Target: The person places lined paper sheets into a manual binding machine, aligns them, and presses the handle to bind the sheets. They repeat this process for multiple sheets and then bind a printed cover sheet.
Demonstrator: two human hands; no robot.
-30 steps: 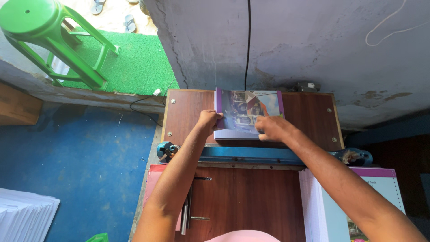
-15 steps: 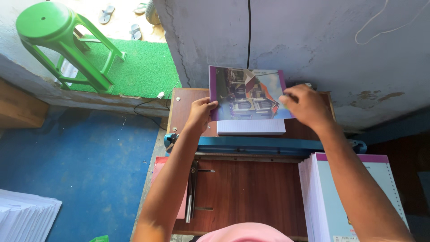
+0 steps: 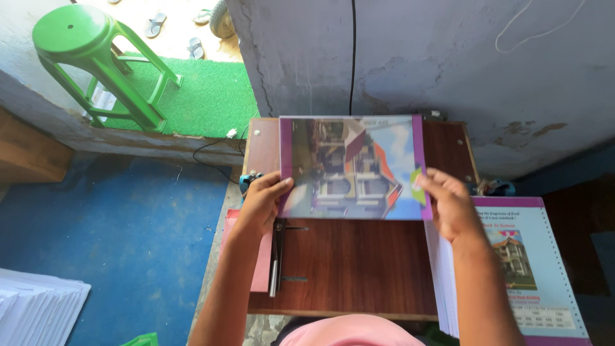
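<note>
Your left hand (image 3: 262,206) and right hand (image 3: 451,204) pinch a purple-bordered booklet (image 3: 351,168) by its side edges at centre frame. It hangs above the brown table (image 3: 359,269), beside a stack of booklets (image 3: 519,269) at lower right.

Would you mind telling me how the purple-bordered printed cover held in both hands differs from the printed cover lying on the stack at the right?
The purple-bordered printed cover is lifted off the dark wooden table, gripped by the left hand and right hand; the pale-blue printed cover on the paper stack lies flat, untouched. The held cover's picture fills the sheet; the stack cover's house picture is small, with text around it. Both show a building picture and purple trim.
</note>
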